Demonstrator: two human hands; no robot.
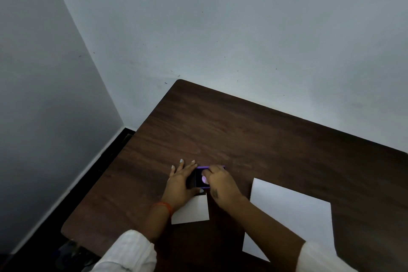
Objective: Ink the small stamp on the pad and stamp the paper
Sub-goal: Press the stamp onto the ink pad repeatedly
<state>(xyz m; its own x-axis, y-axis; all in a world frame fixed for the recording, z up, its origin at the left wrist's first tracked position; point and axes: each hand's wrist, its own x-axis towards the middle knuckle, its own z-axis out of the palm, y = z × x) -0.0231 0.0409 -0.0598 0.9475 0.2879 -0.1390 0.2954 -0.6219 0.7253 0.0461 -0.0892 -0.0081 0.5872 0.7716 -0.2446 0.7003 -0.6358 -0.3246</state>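
Note:
A purple-rimmed ink pad (199,175) lies open on the dark wooden table (242,134). My left hand (181,183) rests flat against the pad's left side, thumb along its near edge, fingers spread. My right hand (220,185) is closed over the pad's right half, pinching a small stamp (204,179) with a pale purple end down on the pad. Most of the stamp is hidden by the fingers. A large white paper (291,212) lies to the right, partly under my right forearm.
A smaller white card (192,210) lies just in front of the pad, under my left wrist. The table's left edge and rounded far corner are close by. Grey walls stand behind and to the left, with dark floor below.

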